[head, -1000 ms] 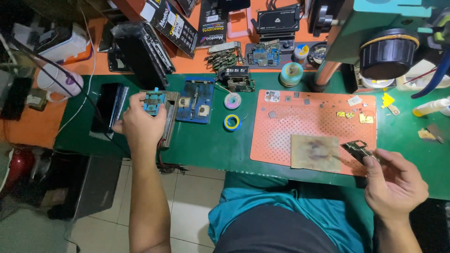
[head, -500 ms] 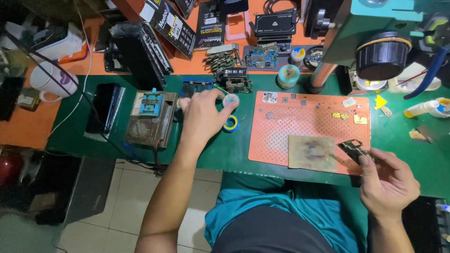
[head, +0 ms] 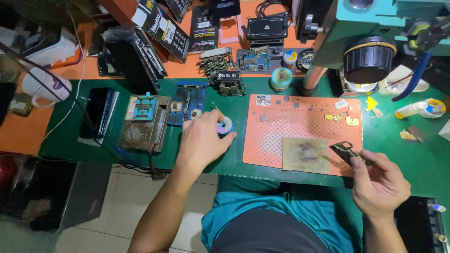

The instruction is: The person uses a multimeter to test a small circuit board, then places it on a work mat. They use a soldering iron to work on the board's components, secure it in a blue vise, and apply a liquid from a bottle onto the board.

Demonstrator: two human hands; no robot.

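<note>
Head view looks down on a green surface (head: pixel 234 161) crowded with electronics parts. Left hand (head: pixel 202 140) lies palm down with its fingers curled over a small round spool (head: pixel 225 125), pale with a blue and pink rim; the fingertips touch its edge, though whether they grip it I cannot tell. The spool sits on the green mat just left of the orange perforated mat (head: pixel 300 126). Right hand (head: pixel 378 185) is partly closed near the front right corner of that orange mat, thumb and fingers pinching a small dark circuit board (head: pixel 344 151), irregular in outline with metallic patches. The board is tilted just above the mat, beside a worn tan square pad (head: pixel 305 154). A brownish meter-like box (head: pixel 144 122) stands well left of the spool.
</note>
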